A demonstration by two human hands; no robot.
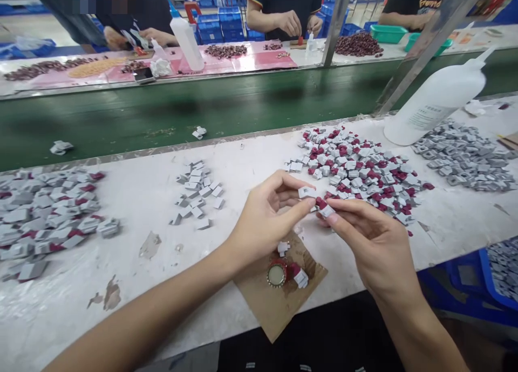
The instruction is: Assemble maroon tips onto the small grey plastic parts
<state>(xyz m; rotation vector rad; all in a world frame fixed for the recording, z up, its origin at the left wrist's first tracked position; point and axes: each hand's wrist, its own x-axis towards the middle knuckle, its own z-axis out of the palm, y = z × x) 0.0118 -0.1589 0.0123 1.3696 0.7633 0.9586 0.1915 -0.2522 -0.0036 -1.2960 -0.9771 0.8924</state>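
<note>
The left hand (pixel 267 213) pinches a gray block (pixel 306 192); beside it, the right hand (pixel 374 242) grips a maroon-tipped piece (pixel 325 208), cardboard (pixel 264 309) below.

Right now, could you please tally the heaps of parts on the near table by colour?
Plain grey: 2 (small heap, right-hand heap)
Grey and maroon: 2 (left-hand heap, central heap)
Total: 4 heaps

bare hands (pixel 261 215) and forearms (pixel 162 302), plus black clothing (pixel 315 334) with a row of small pale markings (pixel 305 367)
</note>
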